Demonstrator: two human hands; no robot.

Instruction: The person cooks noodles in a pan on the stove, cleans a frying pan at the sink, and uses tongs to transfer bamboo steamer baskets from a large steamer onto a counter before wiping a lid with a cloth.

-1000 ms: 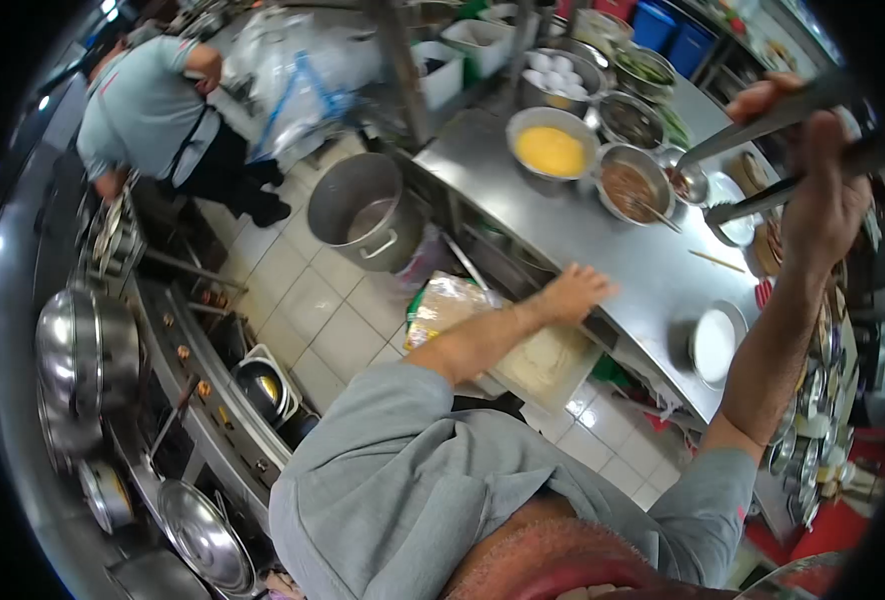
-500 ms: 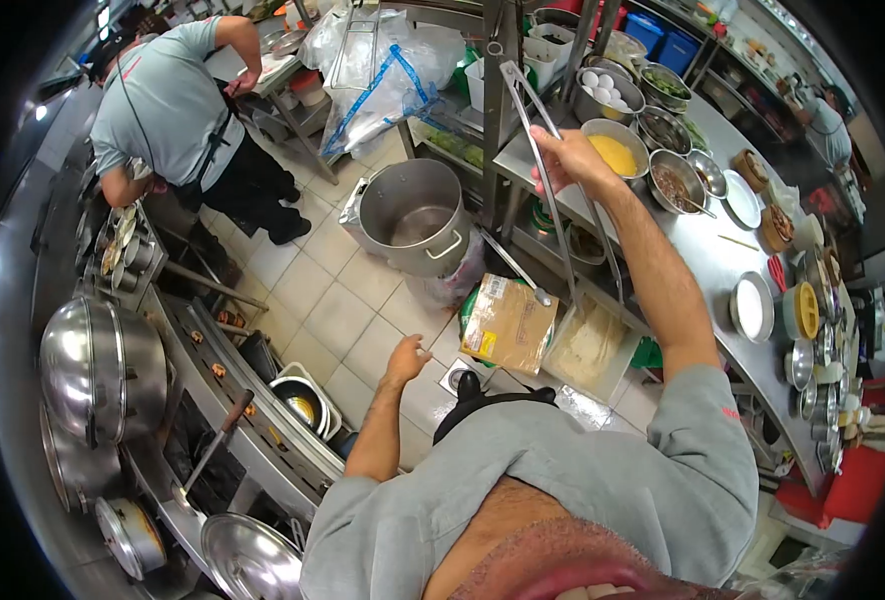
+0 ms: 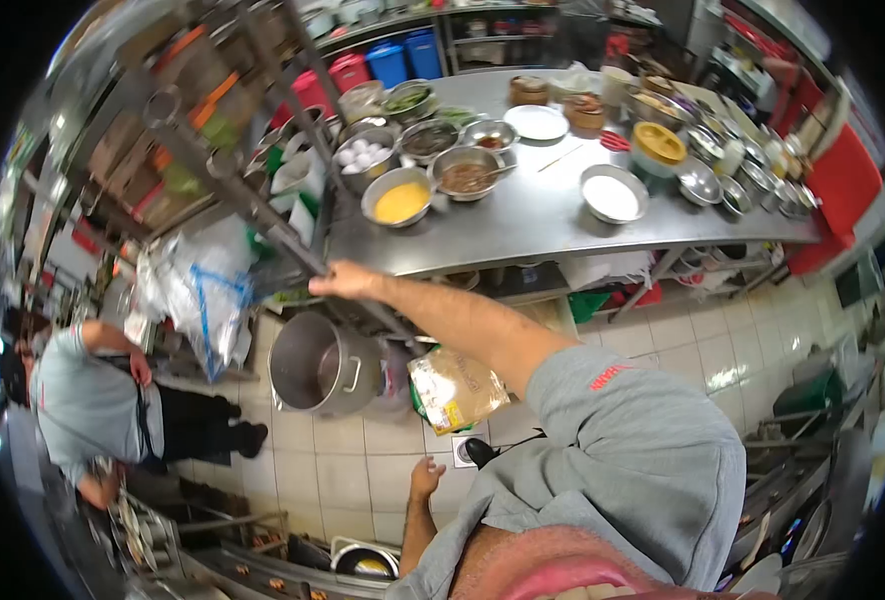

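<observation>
My right hand [image 3: 348, 281] reaches out beside the near left corner of the steel table [image 3: 523, 240]. Its fingers are closed around what look like long metal tongs [image 3: 273, 225], blurred and lined up with a shelf post, so their outline is hard to separate. My forearm covers part of the area below. Low in front of my body, my left hand [image 3: 426, 478] hangs free with its fingers loosely apart. Between the hands, on the floor, lie a flat cardboard piece [image 3: 453, 385] and a large deep pot [image 3: 298, 375] with nothing visible inside.
Bowls crowd the table, among them yellow liquid [image 3: 401, 203], eggs [image 3: 363, 157] and something white [image 3: 613, 195]. A white plate [image 3: 537, 123] lies farther back. Another person [image 3: 88, 400] stands at the left. A plastic bag [image 3: 203, 290] hangs by the shelf.
My view has swung right, so the table now spreads across the top. My right hand has gone from above the table edge to its corner. The tongs' legs, plain before, are mostly hidden.
</observation>
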